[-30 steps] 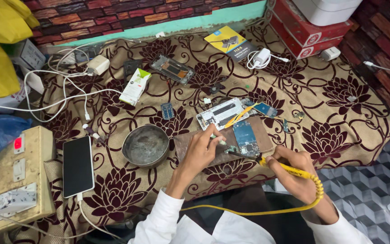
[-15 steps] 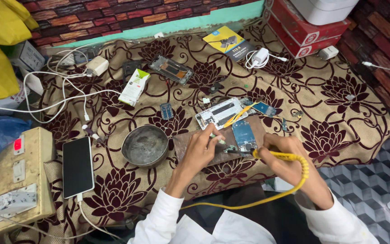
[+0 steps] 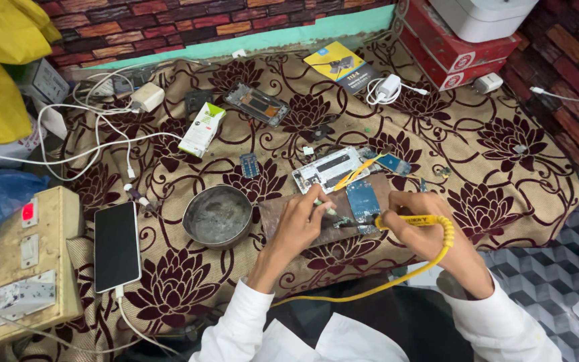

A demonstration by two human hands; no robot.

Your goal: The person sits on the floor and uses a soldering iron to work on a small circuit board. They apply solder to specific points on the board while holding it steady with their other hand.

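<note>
Cream-coloured and worn, a power strip box [image 3: 18, 268] sits at the far left, with a black smartphone [image 3: 116, 247] lying screen-up beside it on a charging lead, probably parked there to stay clear of the work. Next comes a round metal bowl [image 3: 218, 216], dull inside; what it holds I can't make out. All of it rests on a brown floral cloth [image 3: 504, 167] spread over the desk.

At the middle, the left hand [image 3: 296, 224] presses down on a small brown work mat [image 3: 283, 213], its fingers [image 3: 319, 206] pinched narrow on a thin pale tool, likely tweezers, seemingly to steady the part. Just right of them lies the blue circuit board [image 3: 362, 200], flat on the mat below an opened white phone frame [image 3: 326, 169]. The right hand [image 3: 423, 231] is wrapped around a yellow-handled soldering iron [image 3: 415, 220], fingers closed on the grip, tip aimed left at the board's lower edge; its yellow cord [image 3: 397, 281] loops back toward the body.

Whether the tip touches the board is too small to tell. Red boxes [image 3: 457, 47] at the upper right are cut off by the frame.
</note>
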